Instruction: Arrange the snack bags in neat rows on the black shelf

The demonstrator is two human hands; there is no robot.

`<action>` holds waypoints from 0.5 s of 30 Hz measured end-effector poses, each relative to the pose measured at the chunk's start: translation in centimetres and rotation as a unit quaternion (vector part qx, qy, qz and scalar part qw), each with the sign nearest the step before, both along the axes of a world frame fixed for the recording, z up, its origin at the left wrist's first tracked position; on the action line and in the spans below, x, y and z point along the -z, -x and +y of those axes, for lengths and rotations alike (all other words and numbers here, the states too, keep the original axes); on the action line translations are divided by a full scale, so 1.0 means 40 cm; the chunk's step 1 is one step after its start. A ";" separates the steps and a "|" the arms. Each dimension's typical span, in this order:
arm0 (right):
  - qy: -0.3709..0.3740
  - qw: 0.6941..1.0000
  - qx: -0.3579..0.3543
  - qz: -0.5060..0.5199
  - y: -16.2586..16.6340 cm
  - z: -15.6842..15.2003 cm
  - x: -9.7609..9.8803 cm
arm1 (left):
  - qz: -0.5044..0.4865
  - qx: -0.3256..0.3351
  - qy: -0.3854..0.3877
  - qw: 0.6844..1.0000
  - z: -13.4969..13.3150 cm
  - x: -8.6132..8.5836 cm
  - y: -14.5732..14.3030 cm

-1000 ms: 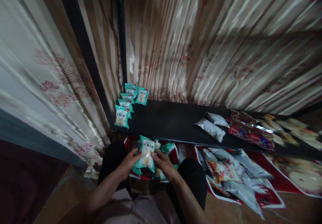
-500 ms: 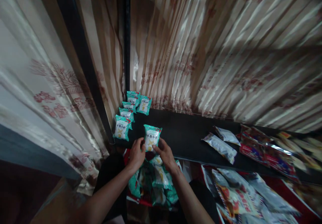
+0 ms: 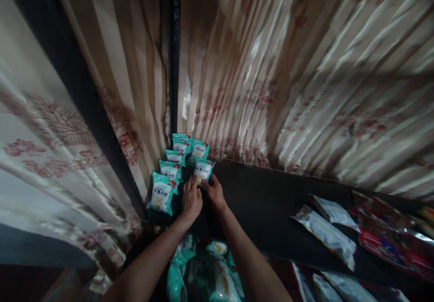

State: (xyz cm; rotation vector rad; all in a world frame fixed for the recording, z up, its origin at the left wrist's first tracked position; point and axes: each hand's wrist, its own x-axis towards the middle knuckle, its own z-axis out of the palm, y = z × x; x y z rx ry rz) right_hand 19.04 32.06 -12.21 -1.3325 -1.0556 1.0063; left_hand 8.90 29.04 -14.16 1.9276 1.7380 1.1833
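Both my hands reach forward onto a black shelf. My left hand and my right hand pinch the lower edge of a small green snack packet, which stands on the shelf in front of another green packet. To the left, a row of green packets leans along the curtain, with the nearest green packet at the shelf's front corner. More green packets lie in a heap between my arms below the shelf.
Striped shiny curtains hang behind and left of the shelf, with a dark post in the corner. Silver packets and red packets lie on the shelf's right part. Further packets show at the bottom right.
Both hands lifted one green packet from the heap on my lap and carried it forward onto the shelf, into the second row beside the lined-up packets. The camera tilted up and closer.
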 end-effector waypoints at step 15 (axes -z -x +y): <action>-0.009 0.985 -0.005 -0.171 0.004 0.208 0.037 | 0.035 -0.038 0.010 0.999 0.158 0.004 -0.020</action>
